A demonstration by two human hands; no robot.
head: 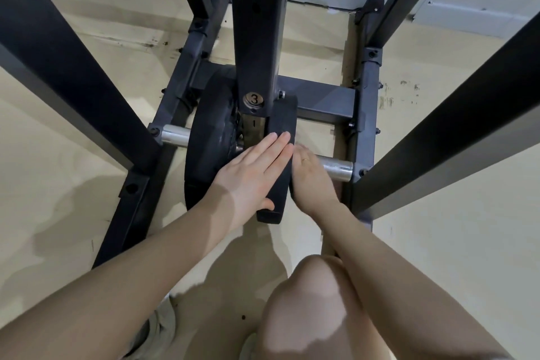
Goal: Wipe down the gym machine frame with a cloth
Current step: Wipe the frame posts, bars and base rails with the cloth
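While the person crouched at the machine's base, both hands bracketed one weight plate and no cloth showed.

From the head view, the left hand (251,172) lay flat, fingers straight, on the near face of the thinner plate (280,155), which stood on edge with its long axis running away from the person; the right hand (309,175) curled round its far side, whether gripping I could not tell. The frame (327,99) crossed just beyond, rails (366,126) flanking; either hand seemed equally near.
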